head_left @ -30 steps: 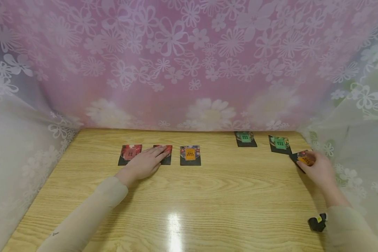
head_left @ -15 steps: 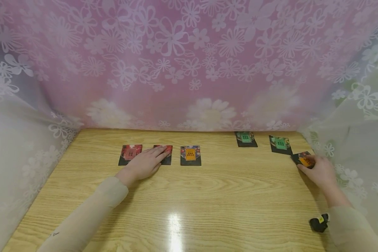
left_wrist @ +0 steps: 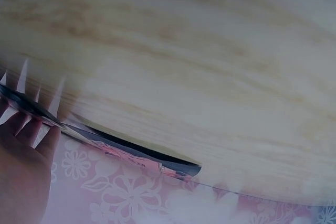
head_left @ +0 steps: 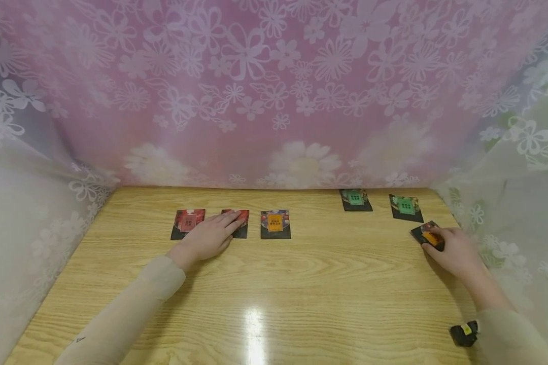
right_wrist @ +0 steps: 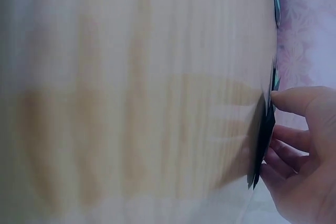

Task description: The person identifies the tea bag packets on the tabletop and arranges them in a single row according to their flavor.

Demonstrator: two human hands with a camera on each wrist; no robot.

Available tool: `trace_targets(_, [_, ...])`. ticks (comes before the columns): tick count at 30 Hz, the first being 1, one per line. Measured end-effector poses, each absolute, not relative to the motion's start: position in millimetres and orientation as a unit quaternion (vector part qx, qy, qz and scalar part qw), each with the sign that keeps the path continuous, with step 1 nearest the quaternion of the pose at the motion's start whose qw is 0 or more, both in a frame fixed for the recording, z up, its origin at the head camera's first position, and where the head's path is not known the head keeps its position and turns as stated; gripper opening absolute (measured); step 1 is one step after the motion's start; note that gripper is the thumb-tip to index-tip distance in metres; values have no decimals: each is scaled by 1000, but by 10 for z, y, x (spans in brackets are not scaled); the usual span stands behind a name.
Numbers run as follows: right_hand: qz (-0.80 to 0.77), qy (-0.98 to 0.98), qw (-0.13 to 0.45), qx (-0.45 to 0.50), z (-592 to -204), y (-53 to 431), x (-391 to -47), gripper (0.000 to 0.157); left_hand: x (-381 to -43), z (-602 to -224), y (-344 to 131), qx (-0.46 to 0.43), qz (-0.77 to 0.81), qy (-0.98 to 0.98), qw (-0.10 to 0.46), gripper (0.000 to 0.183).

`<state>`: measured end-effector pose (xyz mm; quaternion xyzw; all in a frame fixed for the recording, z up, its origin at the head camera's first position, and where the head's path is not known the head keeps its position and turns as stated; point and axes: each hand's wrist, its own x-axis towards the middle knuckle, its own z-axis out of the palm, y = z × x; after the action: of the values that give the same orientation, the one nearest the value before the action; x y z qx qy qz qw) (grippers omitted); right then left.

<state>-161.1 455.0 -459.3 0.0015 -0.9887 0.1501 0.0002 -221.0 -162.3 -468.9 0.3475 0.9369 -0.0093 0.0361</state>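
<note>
My left hand (head_left: pixel 211 236) rests with straight fingers on a red packet (head_left: pixel 243 228), covering much of it. Just left of it lies another red packet (head_left: pixel 188 223) with a pink label, partly behind the hand. A flat packet with an orange label (head_left: pixel 275 223) lies to the right of these fingers. At the table's right side, my right hand (head_left: pixel 454 252) pinches a second orange-labelled packet (head_left: pixel 419 234), which is turned at an angle. In the right wrist view this packet (right_wrist: pixel 266 135) shows edge-on, between thumb and fingers. A green-labelled packet (head_left: pixel 405 207) lies just behind it.
Another green-labelled packet (head_left: pixel 355 199) lies at the back edge against the pink floral curtain (head_left: pixel 274 101). Sheer flowered cloth hangs on both sides. A small black item with a yellow mark (head_left: pixel 464 334) is beside the right sleeve (head_left: pixel 511 332) on the wooden table (head_left: pixel 329 294).
My right hand has shifted left and slightly nearer with the orange-labelled packet, which now shows apart from the green packet's corner. The left hand has stayed in place.
</note>
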Motion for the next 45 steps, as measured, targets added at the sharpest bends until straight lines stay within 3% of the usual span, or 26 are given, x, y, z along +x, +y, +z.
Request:
trace_targets(11, [136,-988,22,68,-4614,4226,-1589,56,-2204,-4679,-1623,356,-8,934,31,58])
trace_targets(45, [145,-956,-19,255,-4566,2924,-2001,48,-2203,-4663,-1619,357,-10,933,37,58])
